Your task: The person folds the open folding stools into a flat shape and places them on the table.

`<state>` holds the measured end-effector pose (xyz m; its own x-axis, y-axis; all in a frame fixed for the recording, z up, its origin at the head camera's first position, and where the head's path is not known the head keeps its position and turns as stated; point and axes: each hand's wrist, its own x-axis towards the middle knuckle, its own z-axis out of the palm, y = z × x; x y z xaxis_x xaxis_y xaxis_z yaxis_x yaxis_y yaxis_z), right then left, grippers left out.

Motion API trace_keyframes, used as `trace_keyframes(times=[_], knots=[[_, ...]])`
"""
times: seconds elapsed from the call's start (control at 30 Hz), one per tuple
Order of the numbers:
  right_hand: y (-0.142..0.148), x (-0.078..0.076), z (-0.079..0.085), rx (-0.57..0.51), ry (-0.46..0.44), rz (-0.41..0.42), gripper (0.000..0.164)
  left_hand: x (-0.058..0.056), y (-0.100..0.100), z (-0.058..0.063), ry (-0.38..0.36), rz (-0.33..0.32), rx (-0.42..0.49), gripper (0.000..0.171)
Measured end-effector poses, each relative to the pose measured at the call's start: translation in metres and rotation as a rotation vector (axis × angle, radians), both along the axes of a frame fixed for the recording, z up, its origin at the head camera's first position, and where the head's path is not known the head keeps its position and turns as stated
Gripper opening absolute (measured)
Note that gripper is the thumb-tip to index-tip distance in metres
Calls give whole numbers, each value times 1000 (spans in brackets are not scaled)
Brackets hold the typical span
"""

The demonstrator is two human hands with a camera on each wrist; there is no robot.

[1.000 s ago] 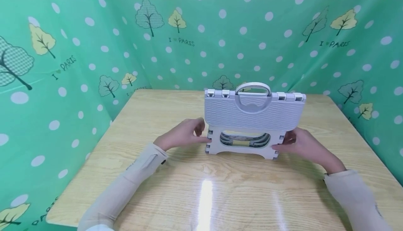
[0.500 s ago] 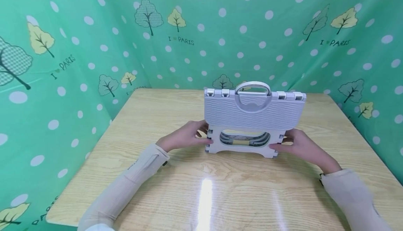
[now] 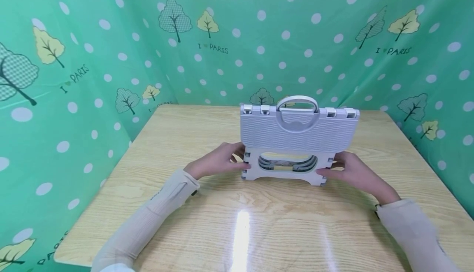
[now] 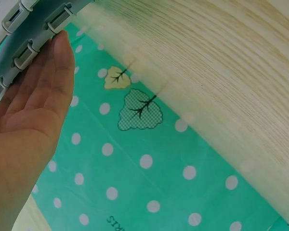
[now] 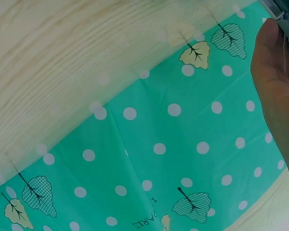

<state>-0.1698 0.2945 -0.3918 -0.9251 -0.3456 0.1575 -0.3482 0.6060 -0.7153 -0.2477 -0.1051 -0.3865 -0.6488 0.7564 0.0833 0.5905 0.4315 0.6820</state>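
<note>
A pale folding step stool (image 3: 296, 134) stands upright on the wooden table, its textured top hanging down in front and a loop handle (image 3: 298, 99) raised above it. Below the top shows a leg panel (image 3: 285, 176) with an oval cutout. My left hand (image 3: 218, 161) grips the panel's left edge, thumb in front and fingers behind. At the right edge my right hand (image 3: 357, 173) does likewise, thumb across the front. In the left wrist view, the fingers (image 4: 43, 86) lie along the hinged side of the stool. The right wrist view catches only a corner of it beside the hand.
The wooden table (image 3: 177, 231) spreads around the stool, with a light reflection near its front. A green dotted cloth (image 3: 281, 29) with printed trees hangs behind and along both sides.
Both hands have closed in slightly on the leg panel, the left fingers slipping farther behind its edge. The stool has stayed almost in place.
</note>
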Motion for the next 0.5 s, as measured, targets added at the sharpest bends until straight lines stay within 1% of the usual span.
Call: trace_keyframes(times=[0.17, 0.5], knots=[[0, -1, -2, 0, 12, 10, 57, 0, 0, -1, 7, 0, 0, 56], [0, 0, -2, 19, 6, -11, 55, 2, 1, 0, 15, 2, -15, 58]])
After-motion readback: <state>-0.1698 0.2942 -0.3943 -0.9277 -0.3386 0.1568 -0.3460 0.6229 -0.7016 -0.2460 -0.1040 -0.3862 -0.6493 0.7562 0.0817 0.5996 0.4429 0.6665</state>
